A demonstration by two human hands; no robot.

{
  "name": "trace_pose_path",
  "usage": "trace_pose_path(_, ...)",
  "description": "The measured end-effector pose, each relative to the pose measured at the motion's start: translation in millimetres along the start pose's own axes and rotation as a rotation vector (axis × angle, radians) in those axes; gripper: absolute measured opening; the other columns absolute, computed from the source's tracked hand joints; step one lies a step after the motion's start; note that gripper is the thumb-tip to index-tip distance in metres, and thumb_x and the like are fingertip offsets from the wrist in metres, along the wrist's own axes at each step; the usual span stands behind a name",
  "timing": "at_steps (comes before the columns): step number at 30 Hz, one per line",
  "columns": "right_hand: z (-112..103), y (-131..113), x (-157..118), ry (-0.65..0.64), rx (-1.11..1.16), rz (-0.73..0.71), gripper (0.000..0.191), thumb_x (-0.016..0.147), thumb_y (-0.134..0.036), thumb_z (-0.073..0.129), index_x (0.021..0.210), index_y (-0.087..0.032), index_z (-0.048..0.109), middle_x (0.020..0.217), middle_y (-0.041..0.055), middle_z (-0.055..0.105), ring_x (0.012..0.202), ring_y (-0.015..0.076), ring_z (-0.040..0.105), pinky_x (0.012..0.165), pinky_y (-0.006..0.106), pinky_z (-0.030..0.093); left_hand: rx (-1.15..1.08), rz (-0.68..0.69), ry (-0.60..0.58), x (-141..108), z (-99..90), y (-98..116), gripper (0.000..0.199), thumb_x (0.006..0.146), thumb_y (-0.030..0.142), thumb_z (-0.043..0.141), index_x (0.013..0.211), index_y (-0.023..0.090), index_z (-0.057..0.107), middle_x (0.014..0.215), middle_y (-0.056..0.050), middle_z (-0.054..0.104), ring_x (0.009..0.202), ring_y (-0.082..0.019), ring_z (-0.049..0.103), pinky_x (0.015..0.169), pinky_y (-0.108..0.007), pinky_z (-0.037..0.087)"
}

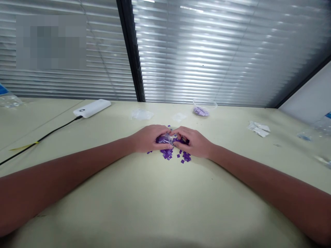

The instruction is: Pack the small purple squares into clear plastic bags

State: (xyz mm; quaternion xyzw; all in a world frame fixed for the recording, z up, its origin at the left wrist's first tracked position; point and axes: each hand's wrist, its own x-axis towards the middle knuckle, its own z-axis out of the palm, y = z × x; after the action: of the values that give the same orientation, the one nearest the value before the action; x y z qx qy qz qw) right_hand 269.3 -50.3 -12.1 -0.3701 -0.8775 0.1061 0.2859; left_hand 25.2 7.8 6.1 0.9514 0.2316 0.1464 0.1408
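Note:
My left hand (150, 138) is curled round a small clear plastic bag (164, 138) with purple pieces in it. Its thumb lies along the near side of the bag. My right hand (196, 142) faces it, fingers and thumb bent round some small purple squares (183, 140). The right fingertips come up to the bag's edge; whether they also grip the plastic I cannot tell. More loose purple squares (167, 153) lie scattered on the table just in front of both hands, and a few lie beyond them.
Behind the hands on the pale table (144, 196) lie flat clear plastic bags (142, 114) and a round clear tub (201, 111) with light purple pieces. A white power bank (92, 108) with a black cable is at left, white packets (259, 128) at right. Blinds (196, 69) stand behind.

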Motion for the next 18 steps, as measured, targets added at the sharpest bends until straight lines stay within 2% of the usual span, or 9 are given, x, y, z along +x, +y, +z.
trace_pose_path(18,-0.1,0.4,0.3,0.006,0.01,-0.006,0.027,0.098,-0.031,0.062,0.125,-0.026,0.061,0.094,0.0019,0.063,0.08,0.0165,0.059,0.072,0.029,0.046,0.013,-0.011,-0.004,0.2,-0.2,0.4,0.047,0.092,0.067,0.059,0.092,0.02,0.059,0.084,-0.001,0.062,0.077,-0.018,0.055,0.066,-0.028,0.035)
